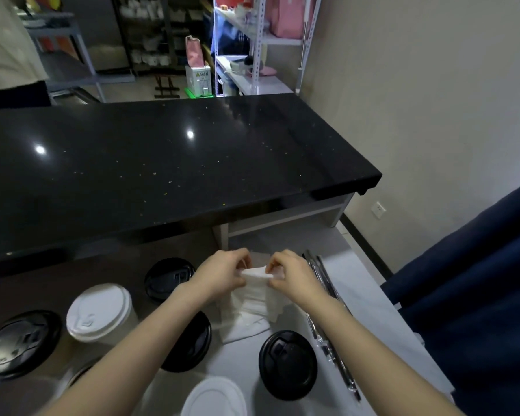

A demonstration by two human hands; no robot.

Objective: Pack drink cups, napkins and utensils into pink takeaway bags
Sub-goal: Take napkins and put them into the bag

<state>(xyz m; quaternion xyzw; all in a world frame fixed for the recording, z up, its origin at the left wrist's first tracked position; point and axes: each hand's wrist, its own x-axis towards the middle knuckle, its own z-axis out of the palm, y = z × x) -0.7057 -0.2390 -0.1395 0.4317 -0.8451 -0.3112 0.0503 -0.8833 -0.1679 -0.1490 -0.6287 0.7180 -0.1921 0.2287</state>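
Note:
My left hand (222, 273) and my right hand (288, 273) both pinch the top edge of a white napkin (254, 291), which hangs in folds between them above the low work surface. Several lidded drink cups stand around my forearms: a white-lidded cup (99, 312), black-lidded cups (287, 363) (20, 342) (168, 277), and another white lid (215, 397) at the bottom edge. Wrapped utensils or straws in clear sleeves (327, 319) lie to the right of my right forearm. More white napkins (243, 328) lie under my hands.
A raised black stone counter (162, 163) runs across the view beyond my hands. Pink bags (285, 16) (194, 51) sit on and beside metal shelving far behind it. A dark blue cloth (478, 295) hangs at right. Another person stands at the far left (9, 55).

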